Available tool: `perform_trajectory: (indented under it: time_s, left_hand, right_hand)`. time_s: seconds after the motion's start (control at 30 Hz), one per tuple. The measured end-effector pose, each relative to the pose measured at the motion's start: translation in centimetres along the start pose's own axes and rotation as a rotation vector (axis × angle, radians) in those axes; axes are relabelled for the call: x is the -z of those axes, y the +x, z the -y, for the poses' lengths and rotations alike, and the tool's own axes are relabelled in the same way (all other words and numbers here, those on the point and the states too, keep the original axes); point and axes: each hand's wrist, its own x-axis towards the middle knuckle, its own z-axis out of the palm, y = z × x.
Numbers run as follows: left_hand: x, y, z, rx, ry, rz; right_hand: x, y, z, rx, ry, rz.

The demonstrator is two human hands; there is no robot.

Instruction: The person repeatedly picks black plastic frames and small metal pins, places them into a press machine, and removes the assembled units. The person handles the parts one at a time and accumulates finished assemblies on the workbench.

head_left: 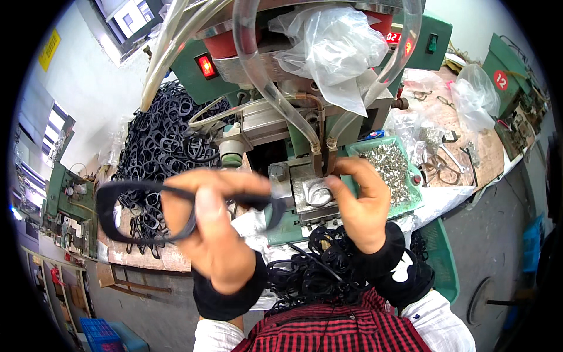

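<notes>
A black spectacle frame front (108, 214) is in my left hand (220, 240), pinched between thumb and fingers to the left of the machine. Motion blurs both hand and frame. My right hand (365, 205) is at the metal fixture (299, 196) under the machine head. Its thumb and forefinger come together beside the two upright metal tips (322, 164); whatever they pinch, if anything, is too small or hidden. Clear hoses (275, 88) run down to these tips. On my lap lies a heap of black spectacle frames (311, 270).
A large pile of black frames (155, 135) covers the bench on the left. Right of the fixture stands a green tray (417, 196) of small metal parts (387, 167). Farther right are a wrench (454, 158) and loose spectacle frames (440, 170). A plastic bag (334, 47) covers the machine front.
</notes>
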Motion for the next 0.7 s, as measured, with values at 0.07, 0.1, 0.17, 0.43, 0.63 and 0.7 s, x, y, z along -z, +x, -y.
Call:
perform_trajectory:
  time_s: [0.07, 0.1, 0.17, 0.43, 0.63, 0.7]
  left_hand:
    - [0.4, 0.4, 1.5, 0.068, -0.015, 0.047]
    - [0.4, 0.4, 1.3, 0.077, -0.034, 0.038]
    - [0.4, 0.7, 0.9, 0.107, -0.061, 0.042]
    - [1.2, -1.0, -1.6, 0.373, -0.335, 0.21]
    - [0.2, -6.0, -0.4, 1.433, -0.921, 0.867]
    - [-0.8, -6.7, 0.6, 1.494, -0.965, 0.785]
  right_hand:
    - [-1.2, -0.4, 1.3, -0.223, 0.282, -0.07]
    - [-1.2, -0.5, 1.2, -0.199, 0.28, -0.064]
    - [-1.1, -0.4, 0.9, -0.149, 0.271, -0.06]
    - [1.7, -1.7, 5.3, -0.273, 0.375, 0.17]
    - [7.7, -0.6, -4.7, 0.014, -0.86, 0.122]
    - [9.5, -1.3, -7.0, 0.02, -0.967, 0.094]
